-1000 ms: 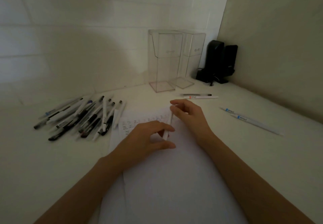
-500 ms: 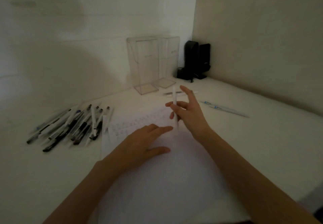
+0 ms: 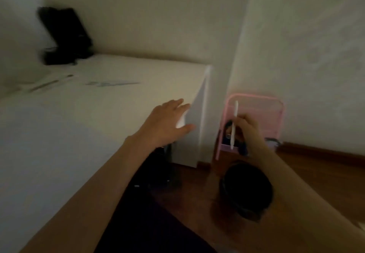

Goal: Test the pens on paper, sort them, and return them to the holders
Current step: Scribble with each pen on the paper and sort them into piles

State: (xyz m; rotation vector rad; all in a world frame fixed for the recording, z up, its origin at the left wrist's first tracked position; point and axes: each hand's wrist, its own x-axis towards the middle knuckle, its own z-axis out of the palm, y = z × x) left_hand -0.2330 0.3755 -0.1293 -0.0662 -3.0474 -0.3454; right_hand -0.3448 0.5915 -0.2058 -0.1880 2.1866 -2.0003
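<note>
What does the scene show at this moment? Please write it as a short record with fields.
Left hand: open, fingers straight, at the table's right edge
Right hand: grips a white pen, roughly upright, beyond the table edge
Behind pen: pink wire basket by the wall
Floor: dark round object, too dim to identify
Table: blurred pens further back

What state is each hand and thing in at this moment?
left hand: open, fingers straight, at the desk's right edge.
right hand: grips the white pen.
white pen: held roughly upright, off the desk, by the pink basket.
pink basket: stands on the floor by the wall; contents too dark to tell.
loose pens: lie flat on the desk, blurred.
dark round container: on the floor; inside too dark to tell.
</note>
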